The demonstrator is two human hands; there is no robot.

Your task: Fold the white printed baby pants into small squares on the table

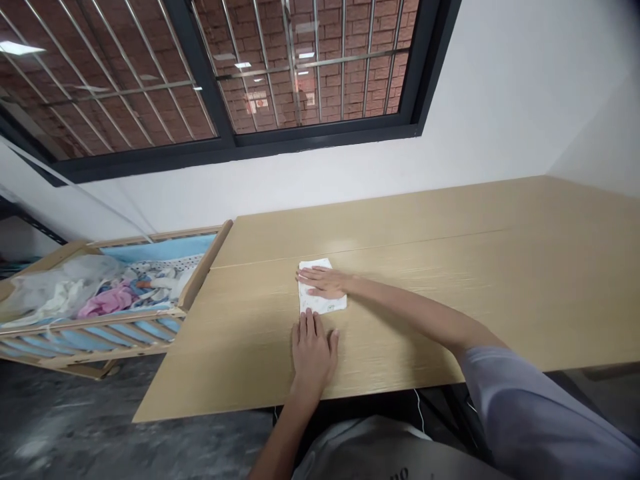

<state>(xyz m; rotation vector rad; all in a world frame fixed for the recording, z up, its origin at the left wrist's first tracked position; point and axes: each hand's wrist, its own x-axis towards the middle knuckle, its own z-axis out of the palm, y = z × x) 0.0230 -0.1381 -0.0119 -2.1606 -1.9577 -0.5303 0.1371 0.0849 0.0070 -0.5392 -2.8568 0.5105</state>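
Single head-worn camera, above and behind the folded white cloth [325, 305], facing forward and down, fairly close, horizon tilted across the frame

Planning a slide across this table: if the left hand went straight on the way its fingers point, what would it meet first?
The folded white cloth, lying just ahead of the left hand. The fingertips look almost at its edge, possibly touching; depth is hard to judge here.

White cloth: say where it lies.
In the head view, the folded white cloth lies on the light wood table under the right hand, with the left hand flat just below it.
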